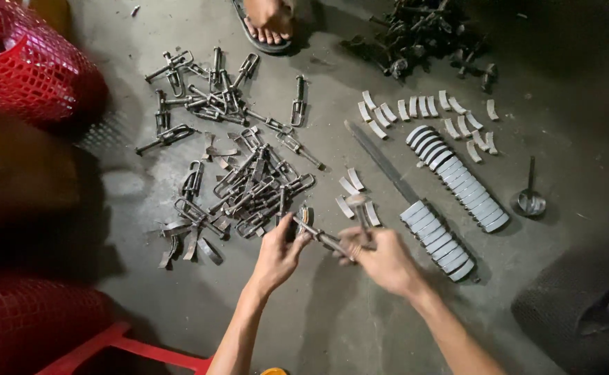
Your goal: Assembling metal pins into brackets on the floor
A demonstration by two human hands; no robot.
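My left hand (276, 253) pinches one end of a metal clamp (318, 236); right hand (381, 260) closes on the other, both grips narrow; its long axis runs left-right between them, just above the floor (332, 319). Clamp pile (249, 187) lies nearer the left.

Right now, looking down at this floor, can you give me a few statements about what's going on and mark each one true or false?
1. Both hands, the left hand and the right hand, are on one long metal clamp part. True.
2. The heap of metal clamps lies to the right of the hands. False: it lies up and to the left of them.
3. The curved grey pieces are partly stacked in neat rows. True.
4. The baskets at the left edge are blue. False: they are red mesh.
5. A sandalled foot shows at the top edge. True.
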